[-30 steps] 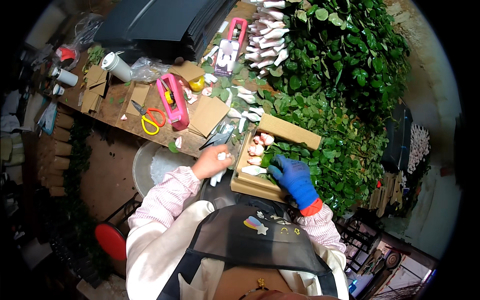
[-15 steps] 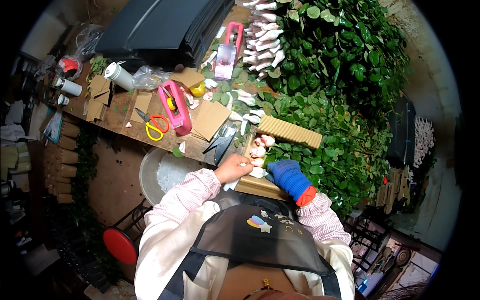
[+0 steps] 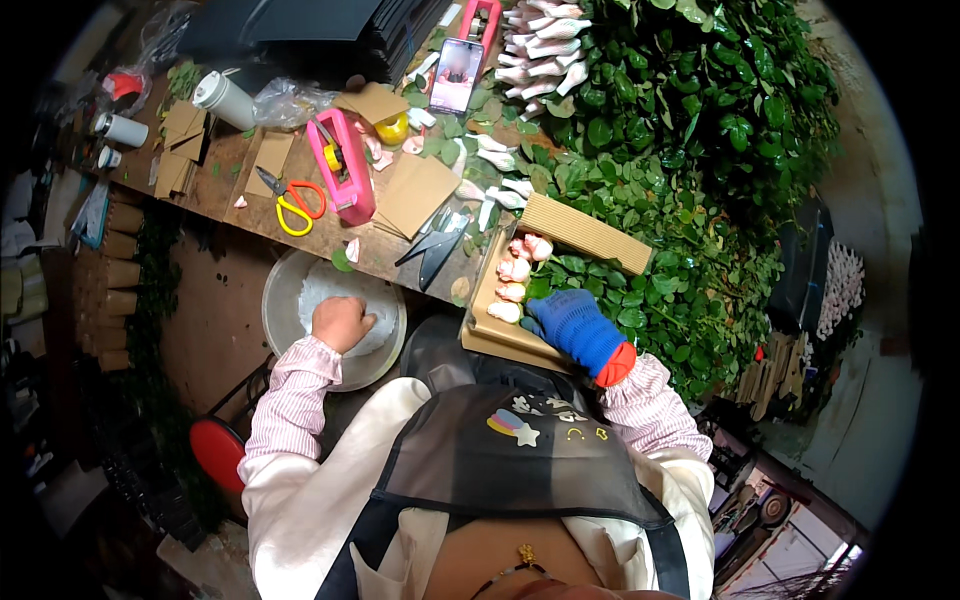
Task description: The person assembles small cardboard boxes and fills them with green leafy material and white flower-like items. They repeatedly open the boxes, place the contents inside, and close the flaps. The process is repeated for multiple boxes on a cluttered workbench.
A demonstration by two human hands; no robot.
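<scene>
My left hand [image 3: 342, 322] hangs over a pale basin [image 3: 275, 302] of white material [image 3: 318, 288]. Its fingers curl downward, and whatever they may hold is hidden. My right hand [image 3: 575, 328], in a blue knitted glove with an orange cuff, closes at the stem just behind the nearest pink-white rose [image 3: 504, 311]. Its fingertips are partly hidden. That rose lies at the end of a row of pale pink roses [image 3: 514, 270] in a brown cardboard wrap [image 3: 545, 354], whose corrugated flap [image 3: 590, 235] stands on the far side. Leafy stems run off to the right.
Black-bladed shears [image 3: 436, 250], red-and-yellow scissors [image 3: 297, 203], a pink tape dispenser [image 3: 345, 170] and brown cards [image 3: 417, 195] lie on the wooden table. A phone [image 3: 456, 76] leans farther back. Netted rose buds [image 3: 550, 50] and piled foliage [image 3: 690, 130] fill the far right. A red stool [image 3: 216, 452] stands lower left.
My left hand has left the nearest rose, where it held a white piece, and moved left over the basin. That rose head now shows bare. The right hand stays at the roses.
</scene>
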